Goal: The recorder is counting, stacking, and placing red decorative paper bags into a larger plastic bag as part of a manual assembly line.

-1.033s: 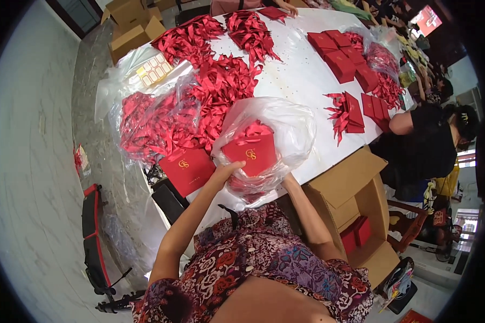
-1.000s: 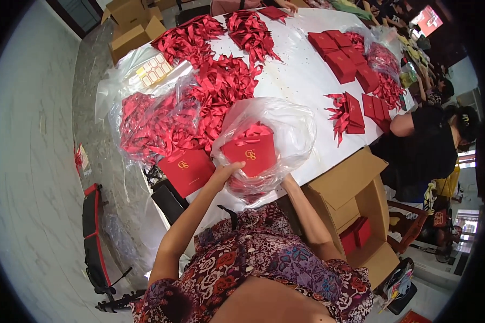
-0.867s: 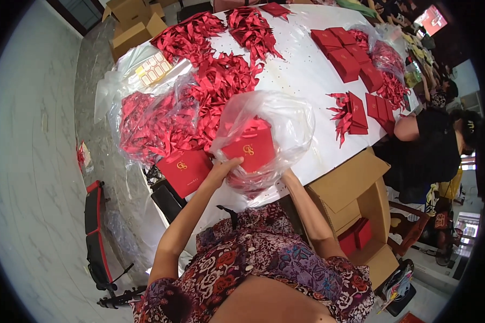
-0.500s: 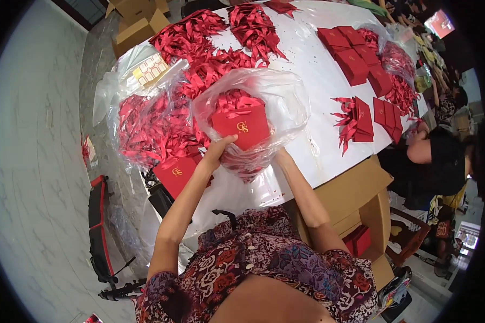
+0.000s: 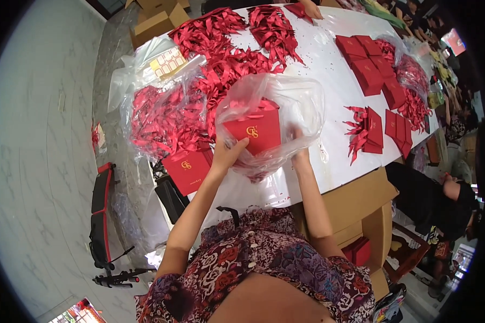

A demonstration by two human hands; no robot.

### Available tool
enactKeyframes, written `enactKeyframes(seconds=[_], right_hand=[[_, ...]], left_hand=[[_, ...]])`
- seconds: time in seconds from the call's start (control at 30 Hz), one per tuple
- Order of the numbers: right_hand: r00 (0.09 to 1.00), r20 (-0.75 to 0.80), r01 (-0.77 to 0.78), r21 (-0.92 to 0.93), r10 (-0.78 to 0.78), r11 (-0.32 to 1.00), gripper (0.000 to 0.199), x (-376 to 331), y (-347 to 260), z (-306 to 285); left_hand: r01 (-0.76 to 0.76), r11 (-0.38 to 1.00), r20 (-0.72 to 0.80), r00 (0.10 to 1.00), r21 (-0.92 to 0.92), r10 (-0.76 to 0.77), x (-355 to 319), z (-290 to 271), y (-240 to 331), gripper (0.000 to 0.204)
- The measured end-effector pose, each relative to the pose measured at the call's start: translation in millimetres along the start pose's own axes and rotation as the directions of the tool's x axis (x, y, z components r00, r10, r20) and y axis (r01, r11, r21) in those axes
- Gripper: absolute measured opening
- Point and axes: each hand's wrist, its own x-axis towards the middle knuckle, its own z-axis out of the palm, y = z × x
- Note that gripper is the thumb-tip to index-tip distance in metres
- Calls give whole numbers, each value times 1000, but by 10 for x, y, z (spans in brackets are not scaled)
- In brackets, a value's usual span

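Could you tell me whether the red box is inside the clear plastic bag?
Inside: the clear plastic bag wraps over the red box, held by both hands.

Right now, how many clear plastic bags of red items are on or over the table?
3: one held up by the left hand and right hand, bag; a ribbon-filled bag at left; a far-right bag. More may be hidden.

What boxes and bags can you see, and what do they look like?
Clear plastic bag: held in both hands, crinkly, with a red square box with a gold emblem inside.
Second red box: table's near edge, flat, gold emblem.
Red boxes: far right, in rows.
Cardboard carton: right, brown, open.
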Motion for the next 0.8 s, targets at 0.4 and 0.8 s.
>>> enactKeyframes(seconds=[0.4, 0.8], right_hand=[[855, -294, 359, -260, -428, 896, 45, -702, -1025, 334], [764, 448, 572, -803, -464, 166, 36, -214, -1012, 1150]], left_hand=[[-200, 977, -79, 978, -71, 195, 111, 22, -62, 64], [-300, 825, -186, 884, 479, 429, 287, 194, -278, 98]])
